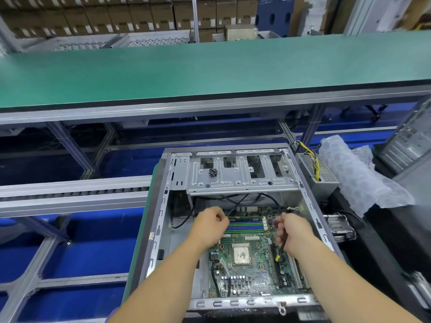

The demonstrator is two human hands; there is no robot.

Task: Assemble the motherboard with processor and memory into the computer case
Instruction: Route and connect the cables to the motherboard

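Both hands work inside the case: left hand (211, 223) curled, pinching a thin black cable (235, 207) at the far edge of the board; right hand (294, 231) curled round a black lead (281, 247) with a yellow tag, near a red connector (276, 223) just left of its fingers. Between the hands: memory slots (246, 226), green and blue; whether sticks are seated I cannot tell. Nearer than the grips: motherboard (245, 259) lying flat in the case (161, 220), processor (241, 254) in its socket, bare on top, no cooler on it. Judgement: board placed, processor fitted, cabling now in hand; cooler, remaining leads and any screws look still to do. Beyond the grips: drive cage (235, 173) spanning the case, a small dark clump (213, 172) on it, possibly screws, too small to tell. Right of the case: power supply (319, 176) outside it with yellow wires (313, 159), bubble wrap (356, 176) beside that, a finned metal part (339, 226) nearer, perhaps the cooler. Far side: green conveyor (210, 68), cartons (116, 17) stacked behind. Count: two hands, one case, one board, one processor, four slot strips as far as I can make out, one power supply, one wrap sheet, one clump.
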